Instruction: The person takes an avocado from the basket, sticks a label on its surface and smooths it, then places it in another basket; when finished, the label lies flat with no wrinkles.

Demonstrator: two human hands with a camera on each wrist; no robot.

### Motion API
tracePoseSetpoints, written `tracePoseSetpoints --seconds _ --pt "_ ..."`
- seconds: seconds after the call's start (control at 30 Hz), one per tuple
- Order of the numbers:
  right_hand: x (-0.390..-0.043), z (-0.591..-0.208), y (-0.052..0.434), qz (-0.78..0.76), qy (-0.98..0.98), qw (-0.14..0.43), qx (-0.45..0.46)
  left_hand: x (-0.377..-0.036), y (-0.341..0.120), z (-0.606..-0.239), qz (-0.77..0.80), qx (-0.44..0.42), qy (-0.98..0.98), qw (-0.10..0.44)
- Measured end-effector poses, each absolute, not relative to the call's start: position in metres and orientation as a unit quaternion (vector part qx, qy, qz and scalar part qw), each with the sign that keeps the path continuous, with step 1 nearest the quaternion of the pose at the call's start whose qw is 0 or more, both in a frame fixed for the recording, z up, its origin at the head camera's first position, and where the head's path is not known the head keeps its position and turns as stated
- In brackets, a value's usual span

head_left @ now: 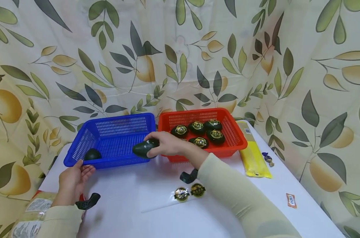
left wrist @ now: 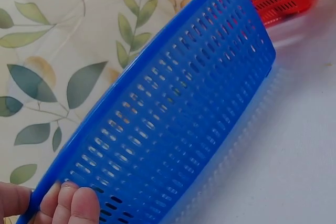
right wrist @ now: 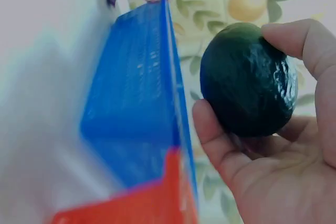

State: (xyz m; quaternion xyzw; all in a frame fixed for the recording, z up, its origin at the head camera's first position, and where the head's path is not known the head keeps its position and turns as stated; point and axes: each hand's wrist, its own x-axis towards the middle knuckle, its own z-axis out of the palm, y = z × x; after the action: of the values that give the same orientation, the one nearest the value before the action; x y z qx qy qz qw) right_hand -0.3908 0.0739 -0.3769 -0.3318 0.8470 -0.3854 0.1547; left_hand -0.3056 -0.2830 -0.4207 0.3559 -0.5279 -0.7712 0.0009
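My right hand (head_left: 169, 144) holds a dark green avocado (head_left: 142, 149) above the table, near the right end of the blue basket (head_left: 120, 162). In the right wrist view, thumb and fingers wrap the glossy avocado (right wrist: 247, 82); no label shows on its visible side. My left hand (head_left: 72, 181) pinches the blue basket's front-left rim, thumb on one side and fingers against the slotted wall (left wrist: 173, 103). One avocado (head_left: 92, 154) lies inside that basket at the left. Several avocados with round gold-and-black stickers (head_left: 197, 125) lie in the red basket (head_left: 236, 148).
A clear sheet with two round gold-and-black stickers (head_left: 181, 194) lies on the white table. Right of the red basket are a yellow packet (head_left: 254, 158), a dark wrapped candy (head_left: 267, 158) and a small orange-white packet (head_left: 291, 200). Labelled bags (head_left: 28, 215) sit at lower left.
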Motion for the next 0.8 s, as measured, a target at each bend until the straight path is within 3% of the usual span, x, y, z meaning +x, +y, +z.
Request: tracePoseSetpoints --seconds 0.17,0.37,0.63,0.8 --pt "-0.364 -0.386 0.122 -0.408 0.854 0.119 -0.3 -0.306 -0.289 -0.414 -0.782 0.361 -0.508 0.007" --pt "-0.329 -0.411 0.148 -0.431 0.854 0.122 -0.265 -0.305 -0.285 -0.417 -0.784 0.359 -0.506 0.008" --pt "-0.325 -0.468 0.127 -0.384 0.897 0.09 -0.2 -0.309 -0.28 -0.419 -0.789 0.352 -0.503 0.01" --pt "-0.323 -0.48 0.111 -0.377 0.912 0.072 -0.145 -0.302 -0.277 -0.425 -0.782 0.337 -0.524 0.023"
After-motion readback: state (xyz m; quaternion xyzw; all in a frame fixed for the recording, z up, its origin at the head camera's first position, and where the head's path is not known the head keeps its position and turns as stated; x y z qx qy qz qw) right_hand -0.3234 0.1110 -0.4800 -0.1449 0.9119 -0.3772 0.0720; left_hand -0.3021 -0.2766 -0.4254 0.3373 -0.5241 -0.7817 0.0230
